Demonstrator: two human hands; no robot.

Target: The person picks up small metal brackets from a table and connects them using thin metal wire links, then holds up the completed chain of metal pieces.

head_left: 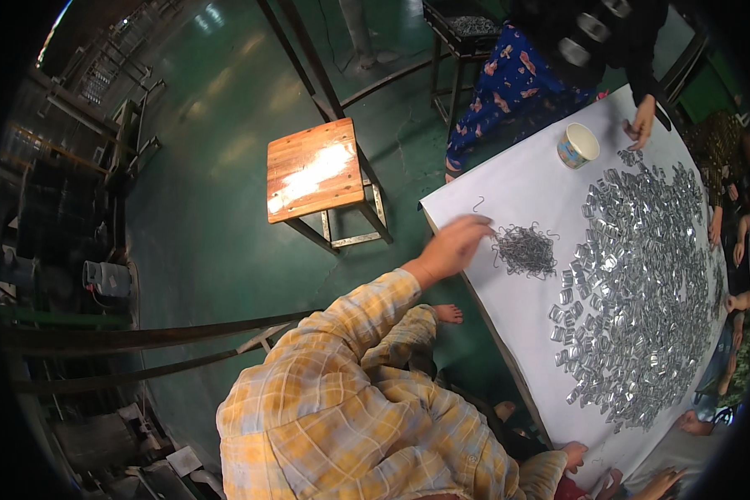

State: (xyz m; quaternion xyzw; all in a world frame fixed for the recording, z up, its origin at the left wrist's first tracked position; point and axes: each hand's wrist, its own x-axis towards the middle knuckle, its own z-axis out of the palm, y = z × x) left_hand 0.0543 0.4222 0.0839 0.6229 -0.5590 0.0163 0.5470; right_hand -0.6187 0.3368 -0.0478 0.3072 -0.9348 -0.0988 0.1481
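My left hand [456,245] reaches over the near-left edge of the white-topped table [508,312], slightly blurred, its fingers stretched out. The fingertips hover beside a small heap of thin dark wire hooks [525,252]. One loose S-shaped hook [478,204] lies just beyond the fingers, apart from the heap. My right hand [573,457] is at the table's lower edge, small in view; its fingers cannot be made out well. Right of the hooks spreads a large pile of shiny silver metal clips [642,292].
A paper cup [577,146] stands near the far edge. Across the table a person's hand [642,125] touches a few clips; other people's hands [737,304] line the right side. A wooden-topped stool [312,171] stands on the green floor, a metal rail [167,337] behind me.
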